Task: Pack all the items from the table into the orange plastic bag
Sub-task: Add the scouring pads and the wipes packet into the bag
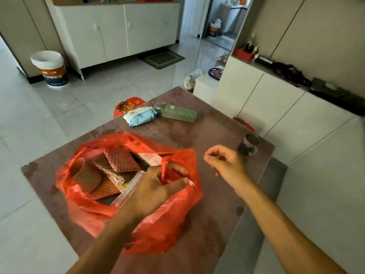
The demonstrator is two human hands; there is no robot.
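Note:
The orange plastic bag [158, 224] lies open on the brown table [213, 131]. Inside it I see a cardboard roll [87, 176], brown textured pads [120, 159], a white box [151, 158] and a clear packet. My left hand [156, 186] grips the bag's right rim and holds it open. My right hand [225, 162] hovers to the right of the bag with loosely curled fingers and nothing in it. At the table's far edge lie a blue-and-white wipes packet [140, 115] and a green power strip [177, 113]. A small metal cup [249, 144] stands at the right edge.
Red stools [128, 105] stand beyond the table's far edge and at its right side. White cabinets [256, 95] run along the right, close to the table. A paint bucket [52, 69] stands on the tiled floor at the far left.

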